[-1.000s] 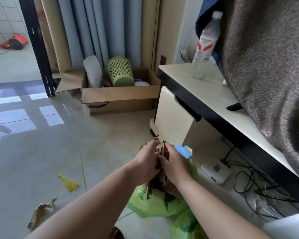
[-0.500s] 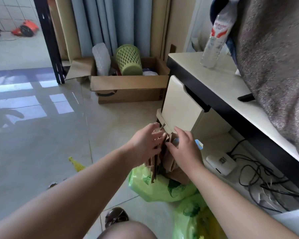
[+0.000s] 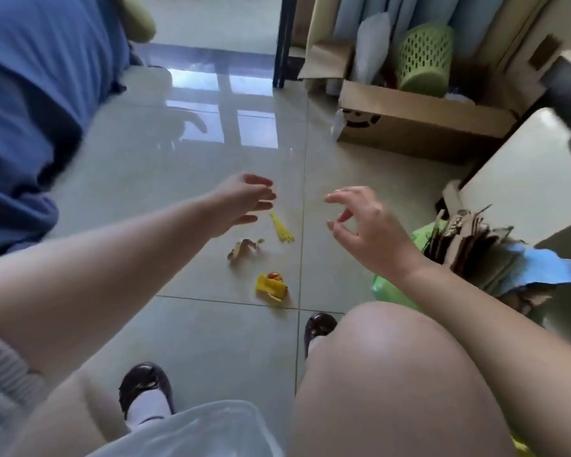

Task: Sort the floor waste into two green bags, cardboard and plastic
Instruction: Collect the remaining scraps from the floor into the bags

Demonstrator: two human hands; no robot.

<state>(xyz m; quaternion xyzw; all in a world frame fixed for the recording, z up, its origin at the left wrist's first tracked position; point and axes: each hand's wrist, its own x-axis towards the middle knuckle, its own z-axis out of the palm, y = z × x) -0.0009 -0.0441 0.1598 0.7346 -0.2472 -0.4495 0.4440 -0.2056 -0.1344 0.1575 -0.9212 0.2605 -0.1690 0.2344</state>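
Three bits of waste lie on the tiled floor: a yellow plastic strip (image 3: 281, 227), a torn brown cardboard scrap (image 3: 242, 249) and a yellow wrapper with a red spot (image 3: 271, 287). My left hand (image 3: 244, 201) hovers just left of the strip, fingers relaxed and empty. My right hand (image 3: 365, 225) hangs to the right of the waste, fingers loosely curled, holding nothing. A green bag (image 3: 389, 290) at the right is stuffed with upright cardboard pieces (image 3: 468, 235), one with a blue face (image 3: 544, 268).
An open cardboard box (image 3: 419, 122) with a green basket (image 3: 422, 57) stands at the back right, beside a cream drawer front (image 3: 521, 173). Blue bedding (image 3: 30, 94) fills the left. My knee (image 3: 393, 374) and dark shoes (image 3: 144, 387) are at the bottom.
Both hands have let go of the cardboard in the green bag and swung left over the floor waste. The view has turned left and down.
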